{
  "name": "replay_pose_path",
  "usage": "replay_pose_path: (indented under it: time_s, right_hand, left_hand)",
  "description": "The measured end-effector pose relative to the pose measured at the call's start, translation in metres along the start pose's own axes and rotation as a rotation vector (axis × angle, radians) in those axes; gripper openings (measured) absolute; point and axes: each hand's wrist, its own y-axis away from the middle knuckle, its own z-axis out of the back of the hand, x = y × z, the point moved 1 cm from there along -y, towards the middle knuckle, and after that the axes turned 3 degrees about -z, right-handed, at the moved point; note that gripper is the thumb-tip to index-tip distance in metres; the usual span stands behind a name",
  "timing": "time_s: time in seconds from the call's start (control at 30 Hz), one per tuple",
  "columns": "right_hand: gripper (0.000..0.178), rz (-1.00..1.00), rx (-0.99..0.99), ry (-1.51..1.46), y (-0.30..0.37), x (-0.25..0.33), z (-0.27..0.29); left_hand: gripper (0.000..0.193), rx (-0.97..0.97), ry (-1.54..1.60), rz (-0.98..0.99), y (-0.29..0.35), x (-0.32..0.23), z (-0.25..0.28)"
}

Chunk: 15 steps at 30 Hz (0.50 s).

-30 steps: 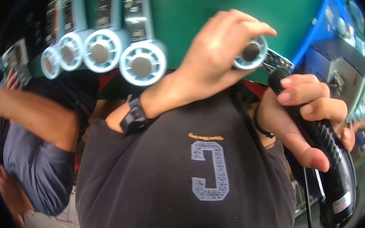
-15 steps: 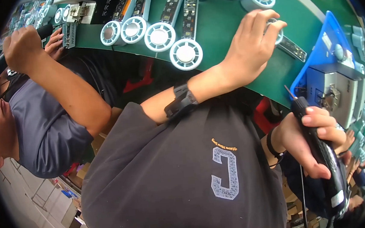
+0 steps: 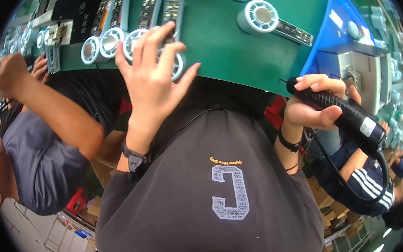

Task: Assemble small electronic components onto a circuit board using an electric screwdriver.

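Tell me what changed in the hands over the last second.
The left hand let go of the white round part it held on the right and moved left, now spread open over the white round parts on the green bench. The right hand kept gripping the black power screwdriver.

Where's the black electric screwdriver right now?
In the head view, the black electric screwdriver is gripped in the right hand at the right side, just off the green table edge, below the blue tray.

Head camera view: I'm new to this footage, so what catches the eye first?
The left hand, fingers spread, reaches over white ring-shaped parts at the near edge of the green work surface. At right, the right hand grips a black corded handheld tool beside a blue tray.
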Motion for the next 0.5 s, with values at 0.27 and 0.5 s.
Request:
replay_pose_path:
  time_s: [0.27,0.5]
  right_hand:
    - [0.07,0.014,0.054,-0.018,-0.002,0.001,-0.004]
    - [0.07,0.099,-0.13,-0.039,-0.022,0.025,0.022]
  left_hand:
    - [0.03,-0.212,0.303,-0.222,0.027,0.006,-0.021]
    - [0.024,-0.273,0.538,-0.487,0.004,-0.01,-0.035]
